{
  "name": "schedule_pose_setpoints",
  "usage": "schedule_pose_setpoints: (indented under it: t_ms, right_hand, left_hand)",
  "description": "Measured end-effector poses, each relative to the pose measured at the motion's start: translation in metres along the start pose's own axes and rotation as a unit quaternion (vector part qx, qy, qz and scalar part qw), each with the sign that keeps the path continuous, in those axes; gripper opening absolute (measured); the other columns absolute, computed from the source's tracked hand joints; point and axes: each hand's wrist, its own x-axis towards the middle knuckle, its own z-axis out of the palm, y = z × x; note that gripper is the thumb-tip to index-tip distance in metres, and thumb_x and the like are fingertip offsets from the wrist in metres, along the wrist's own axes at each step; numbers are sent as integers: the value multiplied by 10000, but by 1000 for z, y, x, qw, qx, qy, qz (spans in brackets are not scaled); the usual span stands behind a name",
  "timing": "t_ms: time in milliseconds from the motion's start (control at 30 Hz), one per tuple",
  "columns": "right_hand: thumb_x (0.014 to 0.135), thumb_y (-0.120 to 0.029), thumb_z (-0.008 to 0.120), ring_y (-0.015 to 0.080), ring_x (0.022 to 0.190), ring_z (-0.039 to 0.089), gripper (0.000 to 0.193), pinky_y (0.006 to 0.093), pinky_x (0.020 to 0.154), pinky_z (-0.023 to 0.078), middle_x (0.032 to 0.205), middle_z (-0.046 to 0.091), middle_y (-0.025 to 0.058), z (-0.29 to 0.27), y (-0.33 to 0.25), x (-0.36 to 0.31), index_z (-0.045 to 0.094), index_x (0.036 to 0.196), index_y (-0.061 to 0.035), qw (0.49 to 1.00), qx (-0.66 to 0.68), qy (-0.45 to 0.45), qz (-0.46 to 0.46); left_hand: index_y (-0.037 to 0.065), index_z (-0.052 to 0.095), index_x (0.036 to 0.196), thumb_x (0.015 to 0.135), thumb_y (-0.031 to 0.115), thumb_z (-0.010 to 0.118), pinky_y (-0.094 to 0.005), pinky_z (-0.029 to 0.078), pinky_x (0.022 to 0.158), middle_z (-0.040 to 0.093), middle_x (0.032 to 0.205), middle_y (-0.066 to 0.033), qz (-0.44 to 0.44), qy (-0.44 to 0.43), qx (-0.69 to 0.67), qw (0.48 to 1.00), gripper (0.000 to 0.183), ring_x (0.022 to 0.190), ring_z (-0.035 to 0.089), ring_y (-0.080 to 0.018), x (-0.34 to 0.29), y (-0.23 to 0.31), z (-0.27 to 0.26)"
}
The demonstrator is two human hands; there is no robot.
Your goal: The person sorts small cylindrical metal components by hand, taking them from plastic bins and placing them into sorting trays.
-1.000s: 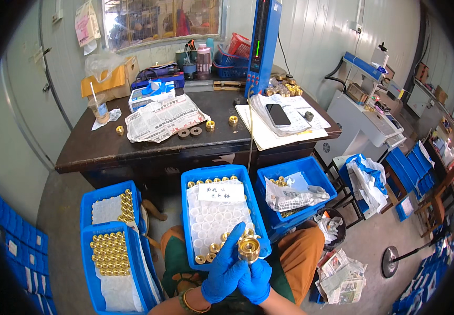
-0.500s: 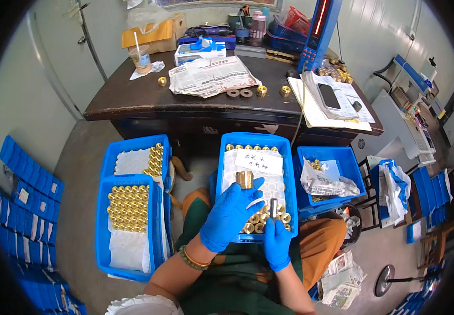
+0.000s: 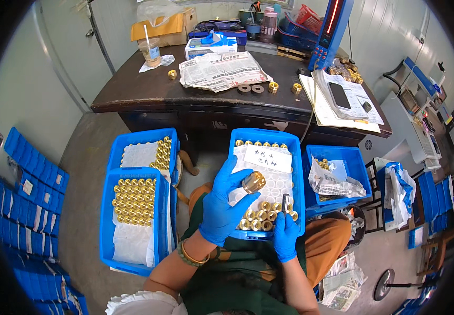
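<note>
Floor [image 3: 189,182] between trays [image 3: 299,197], desk edge [image 3: 211,106] beyond, brass fitting [image 3: 253,182] in left hand [image 3: 226,211]

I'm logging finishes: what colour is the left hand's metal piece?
The metal piece is shiny gold, best seen in the head view.

Left hand [image 3: 222,207] high, right hand [image 3: 285,233] low

Your left forearm [image 3: 171,270] slants up and rightward from the lower edge. Your left hand, gloved in blue, makes a wide pinch, thumb [image 3: 249,200] below and forefinger [image 3: 241,176] above, while another finger [image 3: 228,164] points up. Your right forearm [image 3: 296,283] rises more steeply, leaning slightly left. Your right hand, gloved alike, is curled in a grip. The two hands stand apart.
</note>
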Motion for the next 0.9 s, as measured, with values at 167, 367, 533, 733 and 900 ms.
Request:
schedule_pose_setpoints:
  t_ms: [167, 367, 533, 733, 900]
  right_hand:
    - [861, -151, 491, 108, 476, 419, 231, 295, 436, 331, 529, 496, 80, -1, -3, 2, 519, 702, 15, 999, -29, 9, -40]
    - [864, -148, 492, 89, 474, 361, 239, 281, 424, 299, 505, 428, 43, -2, -7, 1, 503, 687, 12, 995, -40, 28, -81]
    - [869, -147, 481, 102, 496, 389, 228, 277, 450, 325, 539, 459, 49, 4, 2, -3, 522, 715, 16, 1000, -4, 5, -26]
    - [872, -114, 455, 48, 626, 378, 110, 196, 527, 331, 705, 407, -38, -6, 10, -1, 482, 867, -8, 998, 51, 0, 21]
    - [890, -142, 429, 70, 542, 353, 247, 227, 474, 300, 622, 375, -8, -2, 32, 4, 419, 668, -34, 999, 20, 34, -26]
  left_hand:
    - [-27, 247, 1284, 706, -35, 636, -302, 448, 834, 565, 1052, -137, 84, -46, 197, 976, 697, 972, 557, -199, 1, 1, -24]
    - [14, 480, 1125, 708, -68, 575, -342, 433, 829, 557, 1060, -145, 178, -22, 233, 956, 436, 941, 548, -300, -4, 5, -35]
    - [9, 484, 1133, 702, -35, 624, -333, 429, 829, 560, 1063, -146, 194, -41, 300, 933, 455, 971, 543, -275, -8, 6, -56]
    - [42, 545, 1037, 677, 85, 674, -321, 439, 778, 562, 996, -137, 148, 14, 390, 909, 385, 906, 546, -279, -12, 6, -128]
    - [36, 386, 1226, 697, 62, 601, -395, 428, 807, 522, 1044, -203, -101, 93, 518, 845, 572, 949, 518, -352, -55, -5, -249]
